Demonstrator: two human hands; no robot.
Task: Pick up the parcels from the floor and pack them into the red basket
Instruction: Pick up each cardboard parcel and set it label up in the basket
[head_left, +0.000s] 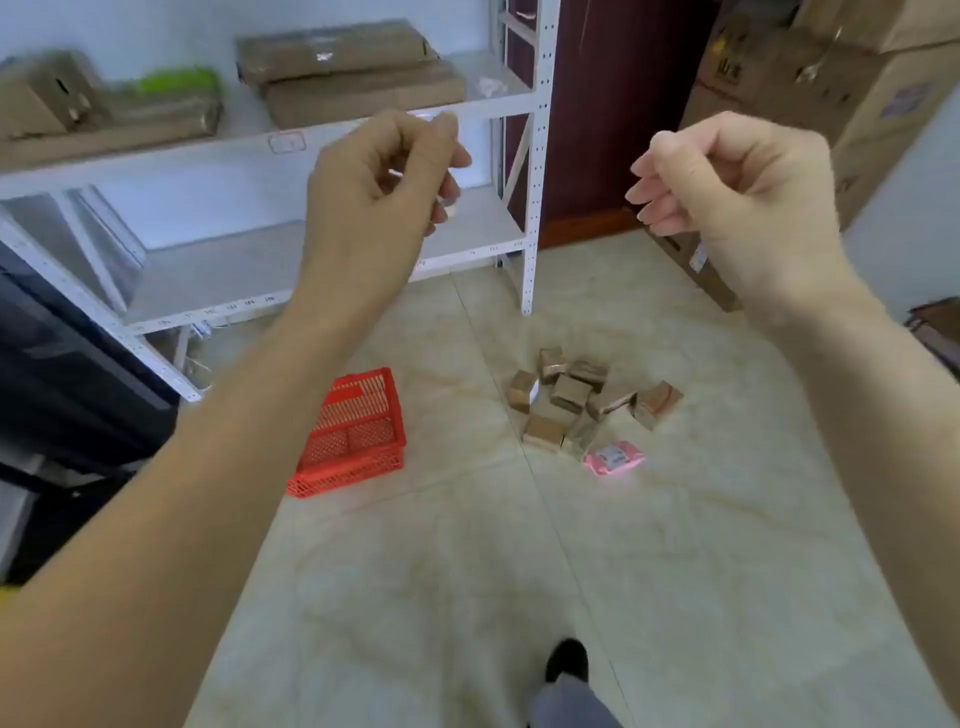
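Note:
A red plastic basket (358, 434) with a mesh wall stands on the tiled floor, left of centre, with nothing visible inside. To its right lies a heap of several small brown cardboard parcels (574, 392), and a pink parcel (613, 457) sits at the heap's near edge. My left hand (379, 182) and my right hand (727, 182) are raised high in front of me, far above the floor. Both have the fingers curled in loosely and hold nothing.
A white metal shelf rack (535, 156) with flat cardboard boxes (358, 78) stands behind the basket. Large stacked cartons (831, 78) fill the back right corner. A dark cabinet (62, 364) is at the left. My shoe (569, 660) shows at the bottom.

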